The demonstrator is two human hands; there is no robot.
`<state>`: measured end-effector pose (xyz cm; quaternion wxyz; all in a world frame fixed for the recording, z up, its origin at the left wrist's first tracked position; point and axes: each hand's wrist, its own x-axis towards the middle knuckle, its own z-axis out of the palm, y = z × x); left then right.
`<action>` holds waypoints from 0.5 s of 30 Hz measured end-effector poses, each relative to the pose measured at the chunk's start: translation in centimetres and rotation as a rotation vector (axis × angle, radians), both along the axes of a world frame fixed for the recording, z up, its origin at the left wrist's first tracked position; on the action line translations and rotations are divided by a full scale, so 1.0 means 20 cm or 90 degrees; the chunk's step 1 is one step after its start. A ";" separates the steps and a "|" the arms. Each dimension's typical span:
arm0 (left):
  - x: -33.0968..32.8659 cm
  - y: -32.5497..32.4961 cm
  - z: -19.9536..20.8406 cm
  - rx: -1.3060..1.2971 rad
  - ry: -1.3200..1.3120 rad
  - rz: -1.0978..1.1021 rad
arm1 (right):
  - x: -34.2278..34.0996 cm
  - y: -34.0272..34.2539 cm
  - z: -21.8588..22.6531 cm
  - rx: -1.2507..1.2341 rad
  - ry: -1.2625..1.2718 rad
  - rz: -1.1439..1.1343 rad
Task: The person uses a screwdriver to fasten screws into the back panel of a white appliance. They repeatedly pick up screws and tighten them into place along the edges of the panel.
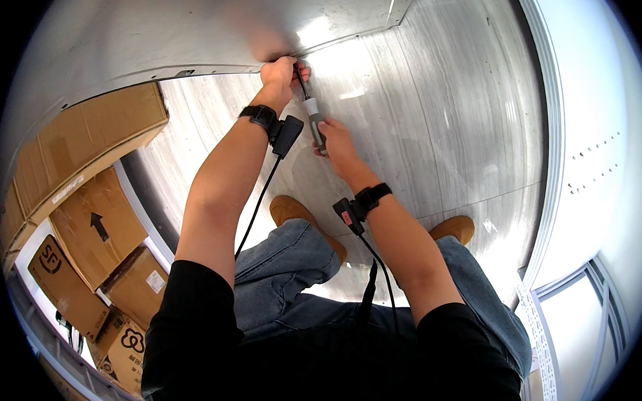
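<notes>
My right hand (pixel 337 146) grips the grey handle of a screwdriver (pixel 314 122), its thumb laid along the side. The screwdriver's dark shaft points up and away toward the lower edge of a large metal panel (pixel 200 26). At that edge my left hand (pixel 279 73) is closed, with its fingers curled about the shaft's tip. Whatever those fingers pinch there is hidden. Small holes and a slot run along the panel's rim.
Cardboard boxes (pixel 97 221) are stacked at the left. A pale wood-look floor (pixel 422 126) spreads beneath, with my brown shoes (pixel 456 228) on it. White panels with a metal track (pixel 549 138) stand at the right. Cables (pixel 264 198) hang from bands on both wrists.
</notes>
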<state>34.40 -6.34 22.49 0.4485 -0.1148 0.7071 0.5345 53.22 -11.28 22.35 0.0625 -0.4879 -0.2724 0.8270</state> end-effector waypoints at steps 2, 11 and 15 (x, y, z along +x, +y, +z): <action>0.00 0.00 0.01 0.005 -0.007 0.000 | -0.02 -0.02 0.02 0.088 -0.043 0.068; 0.02 0.00 0.06 -0.018 0.005 -0.024 | -0.03 -0.01 0.11 0.250 -0.101 0.116; 0.02 0.01 0.03 -0.022 0.007 -0.012 | -0.02 -0.02 0.02 0.008 -0.045 -0.034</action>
